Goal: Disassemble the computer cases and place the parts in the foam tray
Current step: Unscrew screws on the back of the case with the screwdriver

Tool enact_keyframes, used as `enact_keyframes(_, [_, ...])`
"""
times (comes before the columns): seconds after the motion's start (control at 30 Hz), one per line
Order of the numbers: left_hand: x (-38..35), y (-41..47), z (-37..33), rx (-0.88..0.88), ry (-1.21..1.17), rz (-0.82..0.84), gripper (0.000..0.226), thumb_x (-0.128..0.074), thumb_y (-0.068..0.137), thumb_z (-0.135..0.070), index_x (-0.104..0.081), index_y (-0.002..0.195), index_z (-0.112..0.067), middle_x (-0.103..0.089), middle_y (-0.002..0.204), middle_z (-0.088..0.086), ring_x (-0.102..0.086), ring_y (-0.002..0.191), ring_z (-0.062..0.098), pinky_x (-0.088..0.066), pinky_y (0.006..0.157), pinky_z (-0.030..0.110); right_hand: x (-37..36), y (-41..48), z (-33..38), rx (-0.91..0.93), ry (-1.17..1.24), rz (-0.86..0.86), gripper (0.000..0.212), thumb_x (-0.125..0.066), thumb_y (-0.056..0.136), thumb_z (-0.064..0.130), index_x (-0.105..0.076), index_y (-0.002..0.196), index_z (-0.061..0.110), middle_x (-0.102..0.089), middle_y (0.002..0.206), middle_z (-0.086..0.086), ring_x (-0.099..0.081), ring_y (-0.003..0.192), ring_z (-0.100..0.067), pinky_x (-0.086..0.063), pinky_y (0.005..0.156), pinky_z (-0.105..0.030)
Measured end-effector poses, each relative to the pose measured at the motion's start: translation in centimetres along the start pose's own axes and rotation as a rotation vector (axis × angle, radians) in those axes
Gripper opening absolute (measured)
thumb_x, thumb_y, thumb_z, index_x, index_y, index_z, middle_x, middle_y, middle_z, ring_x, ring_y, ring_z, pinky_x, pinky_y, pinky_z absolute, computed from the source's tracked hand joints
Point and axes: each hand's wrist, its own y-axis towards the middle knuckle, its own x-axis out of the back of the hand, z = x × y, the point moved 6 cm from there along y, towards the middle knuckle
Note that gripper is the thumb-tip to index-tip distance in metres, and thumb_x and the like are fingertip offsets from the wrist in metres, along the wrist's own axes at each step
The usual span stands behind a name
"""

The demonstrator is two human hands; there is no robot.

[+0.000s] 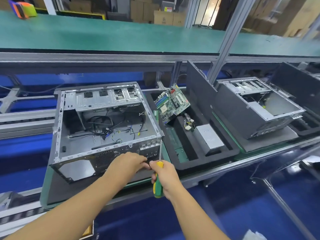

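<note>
On the counter (52, 172) sit two computer cases, both lying open side up. The near case (107, 129) has loose cables in its floor; the second case (259, 108) stands well apart to the right. Between them lies one black foam tray (204, 158) holding one green motherboard (171, 103), tilted against the tray's far end, and one silver power supply (210, 136) with its wire bundle. Two bare hands meet at the near case's back panel. The left hand (129, 164) presses its fingers together against the panel. The right hand (167, 179) has its fingers clamped on one green-and-yellow screwdriver (159, 181), whose shaft points up along the case's corner.
</note>
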Motion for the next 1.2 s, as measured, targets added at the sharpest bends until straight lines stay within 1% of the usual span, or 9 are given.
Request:
enact_keyframes(0.07, [3.8,-1.4,-0.1,-0.168,-0.133,-0.335,0.038,-0.063,0.096,-0.039,-0.065,0.130,-0.022,-0.072,0.111,-0.001,-0.067,0.100,0.023,-0.054,0.078,0.035,2.1,1.0,1.5,0.066,-0.032,-0.139,0.006,-0.067,0.089,0.015,-0.068,0.086,0.011,-0.070,0.079,-0.006,-0.050,0.050,-0.013,-0.046,0.053,-0.029])
enact_keyframes(0.17, [7.9,-2.0,2.4,-0.246,-0.100,-0.488,0.043,-0.058,0.096,-0.043,-0.062,0.131,-0.018,-0.070,0.106,-0.003,-0.063,0.095,0.019,-0.052,0.081,0.036,6.0,3.0,4.0,0.127,-0.152,-0.388,0.002,-0.066,0.082,0.011,-0.068,0.082,0.011,-0.067,0.073,-0.003,-0.051,0.043,-0.008,-0.044,0.044,-0.023])
enact_keyframes(0.33, [9.3,-1.2,11.0,0.121,-0.100,-0.352,0.043,-0.044,0.097,-0.056,-0.060,0.122,-0.025,-0.065,0.110,-0.008,-0.063,0.095,0.019,-0.050,0.082,0.038,10.2,7.5,5.7,0.087,-0.280,-0.494,0.010,-0.061,0.089,0.003,-0.066,0.091,0.011,-0.065,0.078,-0.011,-0.054,0.045,-0.015,-0.047,0.046,-0.028])
enact_keyframes(0.43, [6.9,-2.0,14.5,0.288,-0.163,-0.204,0.041,-0.030,0.099,-0.061,-0.060,0.099,-0.033,-0.064,0.097,-0.012,-0.061,0.088,0.016,-0.051,0.077,0.039,12.0,8.7,4.3,0.020,-0.253,-0.570,0.023,-0.053,0.092,-0.002,-0.062,0.108,0.012,-0.061,0.079,-0.010,-0.055,0.051,-0.019,-0.044,0.047,-0.030])
enact_keyframes(0.53, [4.2,-3.7,16.6,0.398,-0.156,-0.129,0.051,-0.021,0.097,-0.064,-0.055,0.080,-0.031,-0.063,0.082,-0.008,-0.060,0.081,0.021,-0.050,0.073,0.038,12.8,8.1,1.9,-0.055,-0.071,-0.640,0.016,-0.049,0.092,0.003,-0.061,0.101,0.005,-0.059,0.069,-0.012,-0.053,0.051,-0.021,-0.043,0.049,-0.030])
enact_keyframes(0.67, [3.1,-4.1,16.8,0.350,-0.142,-0.080,0.054,-0.019,0.097,-0.065,-0.050,0.070,-0.031,-0.059,0.072,-0.010,-0.057,0.071,0.011,-0.045,0.065,0.032,9.7,6.0,-0.2,-0.089,0.116,-0.527,0.011,-0.048,0.091,0.006,-0.055,0.082,0.007,-0.053,0.069,-0.007,-0.045,0.049,-0.016,-0.040,0.048,-0.029])
enact_keyframes(0.8, [3.3,-4.0,16.2,0.182,-0.273,0.160,0.029,-0.045,0.095,-0.064,-0.056,0.079,-0.042,-0.058,0.076,-0.020,-0.053,0.074,-0.003,-0.037,0.065,0.026,3.9,3.1,-1.0,-0.047,0.234,-0.254,0.010,-0.045,0.097,0.013,-0.054,0.097,0.012,-0.057,0.068,-0.002,-0.046,0.049,-0.013,-0.043,0.052,-0.030])
enact_keyframes(0.93, [2.4,-3.9,16.5,0.091,-0.108,0.245,0.028,-0.072,0.083,-0.048,-0.059,0.101,-0.031,-0.065,0.088,-0.015,-0.060,0.080,0.008,-0.046,0.071,0.028,-1.9,0.5,-1.1,0.053,0.144,0.017,0.028,-0.053,0.088,0.018,-0.058,0.113,0.009,-0.070,0.077,-0.006,-0.055,0.057,-0.015,-0.050,0.059,-0.030])
enact_keyframes(1.2, [1.4,-3.3,17.3,0.181,-0.037,0.185,0.019,-0.071,0.077,-0.049,-0.058,0.089,-0.042,-0.069,0.089,-0.015,-0.060,0.082,0.013,-0.049,0.069,0.029,-5.8,-1.8,-4.2,0.139,-0.053,0.255,0.012,-0.048,0.105,0.011,-0.054,0.114,0.013,-0.068,0.087,-0.006,-0.062,0.069,-0.021,-0.054,0.070,-0.030])
